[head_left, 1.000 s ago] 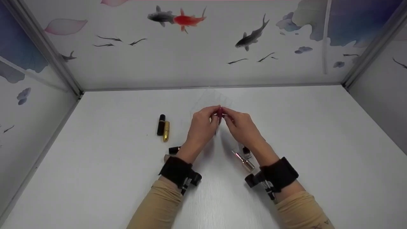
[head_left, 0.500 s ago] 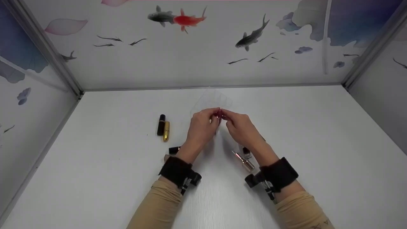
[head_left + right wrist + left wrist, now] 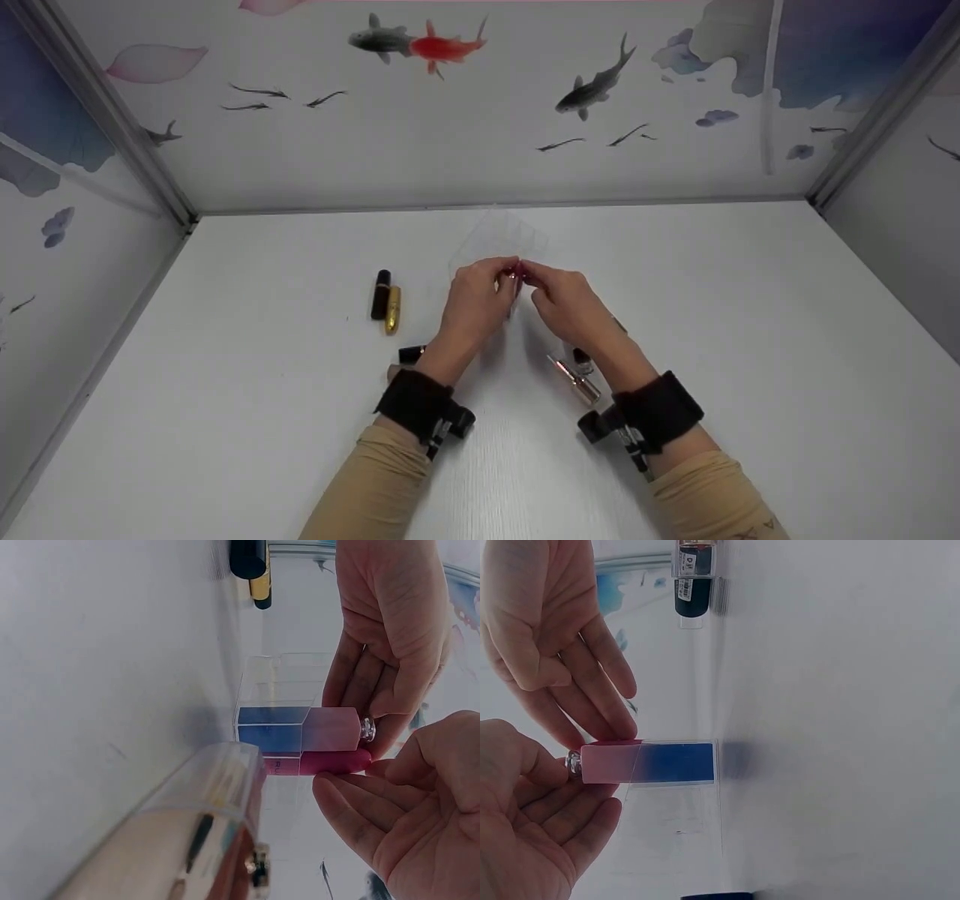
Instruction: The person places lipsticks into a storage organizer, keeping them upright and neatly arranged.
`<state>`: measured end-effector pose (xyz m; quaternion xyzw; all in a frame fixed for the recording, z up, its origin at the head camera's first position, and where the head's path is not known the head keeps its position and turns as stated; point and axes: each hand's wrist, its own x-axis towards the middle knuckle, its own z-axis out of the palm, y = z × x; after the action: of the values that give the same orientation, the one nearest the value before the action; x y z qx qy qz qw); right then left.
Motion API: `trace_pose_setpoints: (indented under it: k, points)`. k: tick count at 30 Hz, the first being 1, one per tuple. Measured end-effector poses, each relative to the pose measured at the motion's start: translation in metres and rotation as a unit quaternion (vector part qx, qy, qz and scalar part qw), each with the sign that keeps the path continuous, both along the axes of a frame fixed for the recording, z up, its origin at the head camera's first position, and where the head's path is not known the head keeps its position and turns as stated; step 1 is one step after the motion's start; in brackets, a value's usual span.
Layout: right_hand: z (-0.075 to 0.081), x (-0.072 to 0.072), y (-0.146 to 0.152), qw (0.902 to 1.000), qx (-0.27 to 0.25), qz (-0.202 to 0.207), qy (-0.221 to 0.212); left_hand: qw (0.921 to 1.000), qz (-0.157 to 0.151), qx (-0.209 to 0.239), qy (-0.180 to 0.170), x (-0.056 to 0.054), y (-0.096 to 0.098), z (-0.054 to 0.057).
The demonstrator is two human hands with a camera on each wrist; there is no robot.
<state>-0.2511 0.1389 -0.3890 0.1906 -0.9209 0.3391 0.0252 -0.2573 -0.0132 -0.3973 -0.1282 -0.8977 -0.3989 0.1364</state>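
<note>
A clear acrylic holder (image 3: pixel 499 232) stands on the table beyond the hands. In the right wrist view, a pink-to-blue lipstick tube (image 3: pixel 334 729) with a silver knob stands in it, beside a magenta lipstick tube (image 3: pixel 341 762). My left hand (image 3: pixel 476 296) has thumb and fingers around the top of the pink-to-blue tube, the thumb at its knob. The right hand (image 3: pixel 574 300) pinches the magenta tube near its upper end, the lower part being inside the holder. Fingertips of both hands meet close together above the holder.
A black lipstick (image 3: pixel 381 294) and a gold lipstick (image 3: pixel 392 310) lie to the left. By the left wrist is another black tube (image 3: pixel 411 355). A rose-gold lipstick (image 3: pixel 576 382) and a dark-and-clear tube (image 3: pixel 582 360) lie near the right wrist. Printed panels surround the white table.
The magenta tube has moved lower between the fingers, and both hands have come slightly down with it. The other cosmetics have stayed where they were.
</note>
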Motion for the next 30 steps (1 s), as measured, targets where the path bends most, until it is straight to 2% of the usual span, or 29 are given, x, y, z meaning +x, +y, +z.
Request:
trace_pose_setpoints:
  k: [17, 30]
  points:
    - [-0.0007, 0.001, 0.0014, 0.9999, 0.01, 0.009, -0.007, 0.9997, -0.005, -0.01, -0.024, -0.0026, -0.0002, -0.0023]
    - [-0.0004, 0.0004, 0.0057, 0.9995, 0.029, 0.015, 0.004, 0.9992, 0.008, -0.037, -0.009, -0.0009, -0.001, -0.0007]
